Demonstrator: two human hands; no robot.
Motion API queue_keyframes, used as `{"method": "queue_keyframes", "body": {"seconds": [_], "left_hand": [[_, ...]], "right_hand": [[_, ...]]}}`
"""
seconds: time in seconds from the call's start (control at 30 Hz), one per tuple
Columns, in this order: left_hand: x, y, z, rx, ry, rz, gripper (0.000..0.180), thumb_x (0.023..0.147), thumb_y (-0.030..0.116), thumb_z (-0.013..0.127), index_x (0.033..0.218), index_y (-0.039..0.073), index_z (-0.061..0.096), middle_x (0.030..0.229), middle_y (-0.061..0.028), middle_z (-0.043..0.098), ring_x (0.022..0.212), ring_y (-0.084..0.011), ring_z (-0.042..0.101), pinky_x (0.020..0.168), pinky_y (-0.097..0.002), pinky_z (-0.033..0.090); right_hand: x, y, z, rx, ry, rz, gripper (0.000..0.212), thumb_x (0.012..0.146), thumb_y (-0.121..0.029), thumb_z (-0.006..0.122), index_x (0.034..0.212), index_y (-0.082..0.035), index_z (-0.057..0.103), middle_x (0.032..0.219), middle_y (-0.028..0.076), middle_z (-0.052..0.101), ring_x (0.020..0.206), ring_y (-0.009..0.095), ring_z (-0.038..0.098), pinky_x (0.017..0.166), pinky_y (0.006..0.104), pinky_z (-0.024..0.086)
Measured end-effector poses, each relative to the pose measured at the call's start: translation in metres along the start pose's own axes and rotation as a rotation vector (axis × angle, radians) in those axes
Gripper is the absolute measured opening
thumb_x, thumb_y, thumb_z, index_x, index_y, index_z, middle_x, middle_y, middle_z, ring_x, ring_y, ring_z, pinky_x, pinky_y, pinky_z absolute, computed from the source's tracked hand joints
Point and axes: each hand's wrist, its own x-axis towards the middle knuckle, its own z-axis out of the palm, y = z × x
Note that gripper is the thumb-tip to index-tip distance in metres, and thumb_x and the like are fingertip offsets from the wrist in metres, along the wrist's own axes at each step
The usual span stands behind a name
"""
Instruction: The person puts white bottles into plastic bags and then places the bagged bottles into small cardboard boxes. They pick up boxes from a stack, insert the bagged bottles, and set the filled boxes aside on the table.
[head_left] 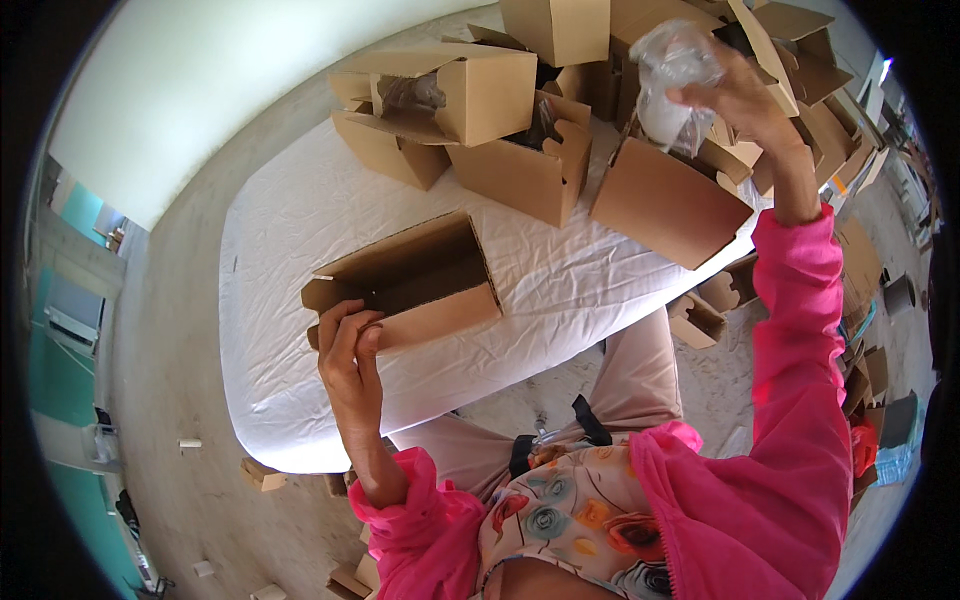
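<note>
My left hand (352, 350) grips the near wall of a brown cardboard box (440, 318), fingers over its edge at the left end. This box lies on a table under a white cloth (270, 250), its open side up and its inside dark. Up at the far right, my right hand (738, 95) is closed on a clear plastic bag (672, 85) with something whitish inside that I cannot make out. The bag is above an open cardboard box (672, 200) at the table's right side.
Several open cardboard boxes (520, 170) crowd the far side of the table, one with clear wrapping inside. More boxes pile up at the far right. Small boxes (697, 318) lie on the floor beside my knee. A white wall (250, 60) stands at the far left.
</note>
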Motion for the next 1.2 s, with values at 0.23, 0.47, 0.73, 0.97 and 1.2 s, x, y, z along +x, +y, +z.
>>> {"method": "queue_keyframes", "body": {"seconds": [0.23, 0.47, 0.73, 0.97, 1.2], "left_hand": [[-0.006, -0.002, -0.002, -0.108, -0.043, -0.049, 0.012, 0.082, 0.0, 0.061, 0.094, 0.0, 0.062, 0.105, -0.0142, 0.056, 0.087, -0.0242, 0.059, 0.068, -0.032, 0.05], [-0.007, 0.002, -0.004, -0.146, 0.001, -0.019, 0.018, 0.077, -0.006, 0.064, 0.094, 0.0, 0.061, 0.101, -0.0125, 0.057, 0.08, -0.0192, 0.061, 0.066, -0.028, 0.051], [-0.016, 0.019, 0.0, -0.16, 0.097, -0.033, 0.018, 0.073, -0.006, 0.069, 0.088, 0.0, 0.06, 0.084, -0.0098, 0.059, 0.069, -0.0203, 0.061, 0.06, -0.0287, 0.05], [-0.026, 0.016, 0.0, -0.178, 0.081, -0.093, 0.018, 0.073, -0.003, 0.071, 0.087, -0.001, 0.06, 0.08, -0.007, 0.059, 0.069, -0.0151, 0.057, 0.063, -0.0259, 0.046], [-0.031, 0.012, 0.004, -0.154, 0.138, -0.073, 0.02, 0.072, -0.002, 0.072, 0.087, 0.001, 0.06, 0.091, -0.0103, 0.06, 0.08, -0.0199, 0.059, 0.069, -0.0288, 0.047]], "right_hand": [[-0.036, -0.026, 0.014, 0.409, 0.576, -0.151, 0.055, 0.077, -0.013, 0.071, 0.126, 0.0, 0.049, 0.11, 0.011, 0.061, 0.098, 0.02, 0.059, 0.086, 0.0307, 0.047], [-0.056, -0.092, 0.1, 0.943, 0.292, -0.213, 0.05, 0.077, -0.019, 0.075, 0.12, -0.008, 0.052, 0.105, 0.008, 0.06, 0.096, 0.021, 0.058, 0.08, 0.0323, 0.048], [-0.047, -0.123, 0.198, 0.486, -0.068, -0.278, 0.052, 0.076, -0.025, 0.073, 0.117, -0.007, 0.047, 0.108, 0.007, 0.056, 0.099, 0.017, 0.053, 0.079, 0.0267, 0.045], [-0.038, -0.11, 0.228, 0.589, -0.596, 0.064, 0.056, 0.077, -0.029, 0.067, 0.119, 0.002, 0.047, 0.101, 0.018, 0.058, 0.091, 0.026, 0.058, 0.081, 0.034, 0.045], [-0.014, -0.11, 0.2, -0.251, -0.88, -0.265, 0.057, 0.077, -0.033, 0.067, 0.113, 0.007, 0.051, 0.094, 0.025, 0.062, 0.091, 0.035, 0.062, 0.078, 0.0402, 0.047]]}}
